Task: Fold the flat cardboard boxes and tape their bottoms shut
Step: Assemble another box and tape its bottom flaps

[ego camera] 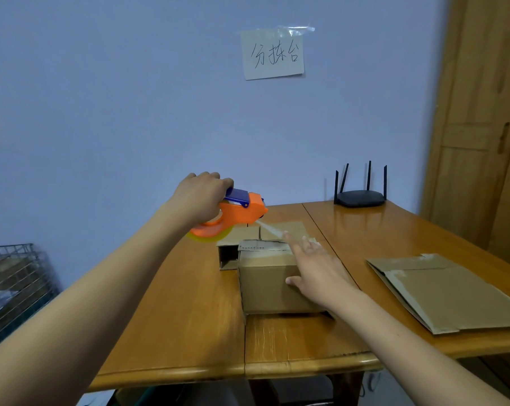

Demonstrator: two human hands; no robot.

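Gripping an orange plastic tape dispenser [233,212], left hand [201,197]; right hand [315,268] flat-fingered on matte box [265,285]

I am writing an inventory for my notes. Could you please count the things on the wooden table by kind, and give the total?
Folded brown cardboard boxes: 2
Flat brown cardboard sheets: 1
Black routers with four antennas: 1
Total: 4
The orange and blue tape dispenser is not counted: the left hand holds it above the table.

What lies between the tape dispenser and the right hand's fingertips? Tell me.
In the head view, a strip of clear tape stretches from the orange tape dispenser, gripped by the left hand, down to the right hand resting open on the folded cardboard box.
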